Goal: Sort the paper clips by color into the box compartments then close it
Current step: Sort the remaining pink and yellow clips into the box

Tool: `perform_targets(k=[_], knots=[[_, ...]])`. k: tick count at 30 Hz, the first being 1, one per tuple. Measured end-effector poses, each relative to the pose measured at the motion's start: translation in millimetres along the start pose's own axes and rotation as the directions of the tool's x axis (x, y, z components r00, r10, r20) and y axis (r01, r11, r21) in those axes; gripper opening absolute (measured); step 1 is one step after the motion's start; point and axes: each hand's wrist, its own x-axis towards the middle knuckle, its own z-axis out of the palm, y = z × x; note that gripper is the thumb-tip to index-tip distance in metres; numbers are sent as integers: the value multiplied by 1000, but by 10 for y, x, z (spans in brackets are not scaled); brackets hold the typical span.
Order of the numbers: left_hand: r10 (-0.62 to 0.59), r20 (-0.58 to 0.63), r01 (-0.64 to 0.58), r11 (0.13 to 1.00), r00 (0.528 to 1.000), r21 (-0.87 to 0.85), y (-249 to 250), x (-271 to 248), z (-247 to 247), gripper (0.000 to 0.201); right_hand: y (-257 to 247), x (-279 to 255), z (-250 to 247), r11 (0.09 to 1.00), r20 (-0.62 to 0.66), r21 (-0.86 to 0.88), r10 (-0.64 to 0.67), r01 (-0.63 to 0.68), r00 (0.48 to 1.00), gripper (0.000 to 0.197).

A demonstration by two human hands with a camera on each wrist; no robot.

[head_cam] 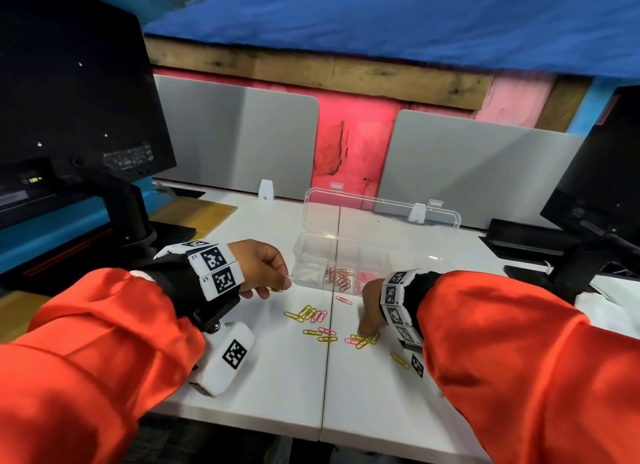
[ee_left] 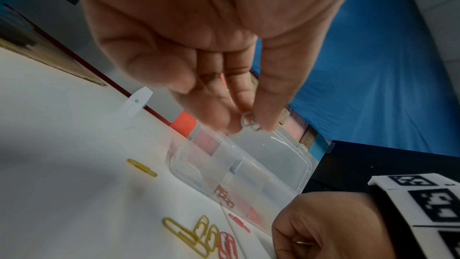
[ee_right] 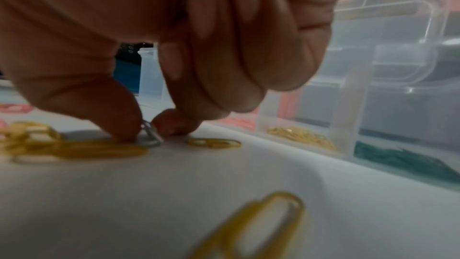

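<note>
Mid-sort. Left hand point(head_cam: 258, 268) pinches a silver clip point(ee_left: 249, 124) just beside the open box point(head_cam: 377, 242); right hand point(head_cam: 372, 309) pinches another silver clip point(ee_right: 150, 135) on the tabletop point(head_cam: 263, 377), nearer than box. Next: drop both into clear-clip compartment.

A white desk point(head_cam: 277, 377) made of two joined panels carries a black monitor point(head_cam: 76, 93) on an arm at the far left and another monitor point(head_cam: 602, 162) at the right. Grey divider panels point(head_cam: 239, 138) stand behind, under blue fabric point(head_cam: 415, 17).
</note>
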Motion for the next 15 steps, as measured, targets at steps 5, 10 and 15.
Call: perform_targets(k=[5,10,15], knots=[[-1,-6,1,1000,1000,6,-8,8,-2,13,10,-19,24,1000,-17,-1,-4,4,1000,33],[-21,-9,21,1000,1000,-6,-2,3,-13,12,25,-133,15,998,-7,66,0,1,1000,21],[-19,-43,17,998,999,-64,88,48,-97,16,61,-245,-220,828,7,561,12,-13,1000,20]])
